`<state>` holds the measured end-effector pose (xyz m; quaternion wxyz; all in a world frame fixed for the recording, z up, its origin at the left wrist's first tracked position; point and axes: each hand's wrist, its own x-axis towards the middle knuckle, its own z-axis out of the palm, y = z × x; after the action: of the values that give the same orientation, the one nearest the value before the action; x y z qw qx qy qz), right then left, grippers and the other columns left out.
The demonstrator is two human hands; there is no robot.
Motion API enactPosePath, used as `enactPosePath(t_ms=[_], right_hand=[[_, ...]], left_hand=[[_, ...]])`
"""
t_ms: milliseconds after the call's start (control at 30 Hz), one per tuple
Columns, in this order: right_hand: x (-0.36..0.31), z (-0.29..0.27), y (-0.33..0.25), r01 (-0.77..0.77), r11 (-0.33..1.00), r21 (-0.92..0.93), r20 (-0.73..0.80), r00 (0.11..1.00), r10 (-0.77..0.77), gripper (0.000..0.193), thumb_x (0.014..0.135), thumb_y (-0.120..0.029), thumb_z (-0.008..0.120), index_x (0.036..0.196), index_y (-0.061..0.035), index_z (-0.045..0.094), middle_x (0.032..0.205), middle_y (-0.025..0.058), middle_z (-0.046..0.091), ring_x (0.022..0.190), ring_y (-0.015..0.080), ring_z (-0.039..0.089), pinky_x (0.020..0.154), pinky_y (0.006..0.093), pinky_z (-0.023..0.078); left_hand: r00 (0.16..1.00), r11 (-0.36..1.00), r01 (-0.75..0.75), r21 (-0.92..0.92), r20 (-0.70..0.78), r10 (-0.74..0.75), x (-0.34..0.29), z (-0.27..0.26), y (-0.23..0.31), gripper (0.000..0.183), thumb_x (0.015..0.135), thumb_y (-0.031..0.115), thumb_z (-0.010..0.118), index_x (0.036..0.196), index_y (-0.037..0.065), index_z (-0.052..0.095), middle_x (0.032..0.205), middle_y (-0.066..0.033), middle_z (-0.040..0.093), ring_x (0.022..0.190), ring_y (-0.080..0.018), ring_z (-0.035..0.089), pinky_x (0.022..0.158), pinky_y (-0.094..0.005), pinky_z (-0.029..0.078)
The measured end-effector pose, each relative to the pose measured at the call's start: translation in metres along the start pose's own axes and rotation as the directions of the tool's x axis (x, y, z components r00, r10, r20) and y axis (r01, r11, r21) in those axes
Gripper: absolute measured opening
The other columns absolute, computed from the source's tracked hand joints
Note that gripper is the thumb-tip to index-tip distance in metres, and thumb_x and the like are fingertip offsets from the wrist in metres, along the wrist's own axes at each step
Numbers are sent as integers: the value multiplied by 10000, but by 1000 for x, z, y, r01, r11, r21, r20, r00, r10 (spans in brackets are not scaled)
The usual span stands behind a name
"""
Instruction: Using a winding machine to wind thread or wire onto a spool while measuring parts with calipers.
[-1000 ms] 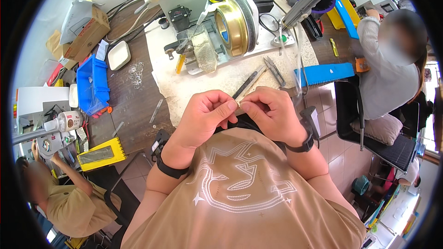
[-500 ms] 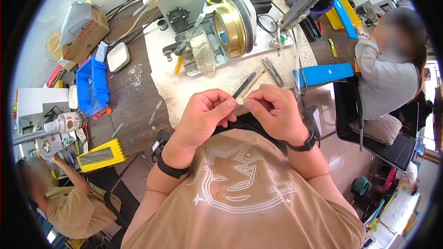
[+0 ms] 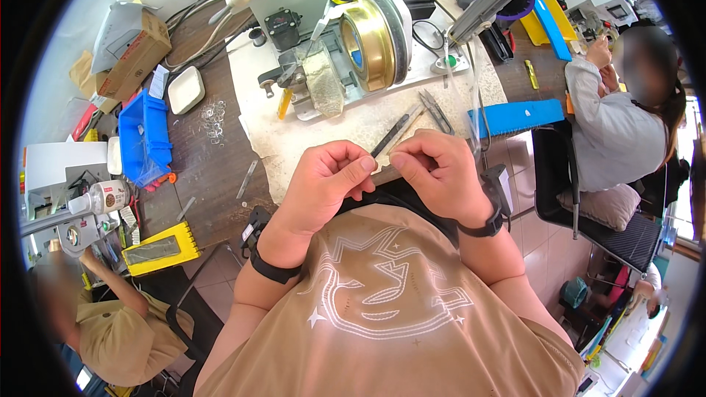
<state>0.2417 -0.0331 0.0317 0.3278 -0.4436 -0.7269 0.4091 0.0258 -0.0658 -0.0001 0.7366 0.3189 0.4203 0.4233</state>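
My left hand point(image 3: 331, 182) is closed in a pinch, thumb against forefinger, over the front edge of the bench. Anything between those fingertips is too small to make out. Close by on the right, my right hand point(image 3: 440, 178) pinches too, its fingertips a short gap from the left ones; what it grips is likewise unclear. Just beyond the fingertips lie a dark slim pen-like tool point(image 3: 394, 131) and metal tweezers point(image 3: 437, 113) on a stained white sheet point(image 3: 257, 132). Behind these stands a machine with a gold-coloured wheel point(image 3: 371, 44).
Left on the bench are a blue bin point(image 3: 145, 136), a white dish point(image 3: 187, 90), a pile of small clear pieces point(image 3: 214, 119) and a yellow tray point(image 3: 162, 248). A blue tray point(image 3: 518, 117) lies right. Co-workers sit at the left and right; an empty-seated black chair point(image 3: 555, 176) stands right.
My right hand has drawn slightly away from the left, widening the gap between the fingertips. My left hand has hardly moved. The co-worker at right has raised their hands.
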Motion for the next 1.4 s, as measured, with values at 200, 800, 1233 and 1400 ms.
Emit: enactPosePath(t_ms=[200, 800, 1233, 1400], right_hand=[[2, 1, 0, -3, 1000, 19, -7, 1000, 3, 75, 905, -83, 746, 894, -11, 727, 716, 50, 620, 578, 113, 516, 533, 274, 414], [2, -15, 6, 17, 999, 47, -145, 989, -10, 73, 925, -60, 741, 913, 9, 719, 728, 25, 627, 580, 70, 478, 532, 249, 388], [0, -15, 5, 56, 997, 51, -156, 987, -47, 71, 918, -58, 741, 897, 7, 719, 732, 30, 639, 571, 74, 488, 529, 248, 391], [0, -15, 3, 65, 997, 34, -160, 985, -59, 67, 917, -57, 738, 895, 4, 719, 726, 29, 639, 570, 72, 489, 529, 248, 393]], left_hand=[[1000, 1000, -3, 6, -3, 3, 1, -2, 0, 202, 981, 237, 724, 976, 37, 698, 761, -33, 695, 627, -73, 604, 587, -192, 489], [999, 999, -23, -39, -48, 21, 3, 2, 2, 167, 995, 205, 682, 966, 41, 690, 752, -17, 683, 628, -51, 604, 572, -177, 465], [998, 999, -23, -30, -62, 21, 3, 3, 1, 163, 996, 203, 680, 951, 46, 683, 742, -10, 676, 621, -48, 594, 566, -179, 455], [997, 1000, -25, -9, -70, 24, 2, 2, 1, 167, 998, 209, 678, 946, 50, 681, 736, -5, 670, 617, -47, 585, 569, -179, 451]])
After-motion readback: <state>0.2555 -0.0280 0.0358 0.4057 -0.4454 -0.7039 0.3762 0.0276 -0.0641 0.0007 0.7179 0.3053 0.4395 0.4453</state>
